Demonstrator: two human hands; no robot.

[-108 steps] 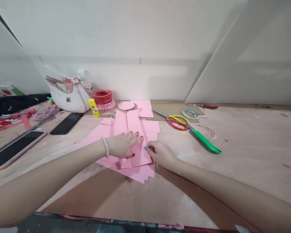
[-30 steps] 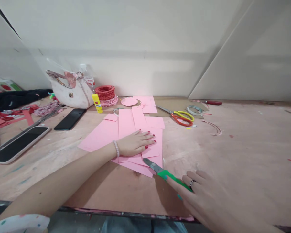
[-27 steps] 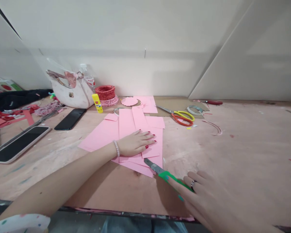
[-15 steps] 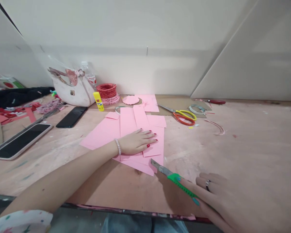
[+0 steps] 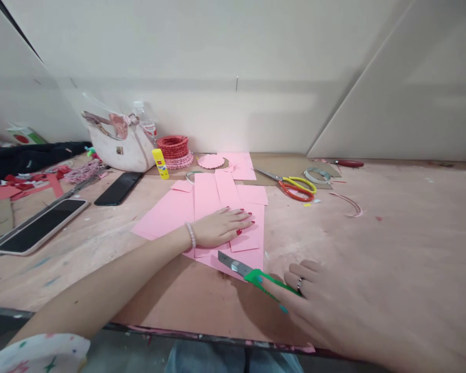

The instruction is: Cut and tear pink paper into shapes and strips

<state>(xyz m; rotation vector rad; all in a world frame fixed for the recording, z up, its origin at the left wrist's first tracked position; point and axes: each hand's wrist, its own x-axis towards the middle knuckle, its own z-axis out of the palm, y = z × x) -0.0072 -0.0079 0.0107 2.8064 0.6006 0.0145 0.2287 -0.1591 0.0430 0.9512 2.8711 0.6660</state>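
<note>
My left hand (image 5: 216, 228) lies flat with fingers stretched out on several overlapping pink paper pieces (image 5: 159, 212). Its fingertips rest on a folded strip. In my right hand (image 5: 314, 300) is a green utility knife (image 5: 258, 277), gripped by its handle. The knife's metal blade points left and passes over the lower edge of the pink paper, below my left hand. Whether the blade touches the paper, I cannot tell.
Behind the paper are orange-and-yellow scissors (image 5: 297, 187), a tape roll (image 5: 317, 176), a glue stick (image 5: 160, 164) and stacked red and pink rings (image 5: 173, 147). Two phones (image 5: 118, 189), a white handbag (image 5: 120, 145) and paper scraps (image 5: 8, 191) occupy the left. A wall (image 5: 202, 62) stands behind.
My right hand has moved left and a little up with the utility knife, so its blade now lies over the paper's lower edge. My left hand has stayed flat on the paper.
</note>
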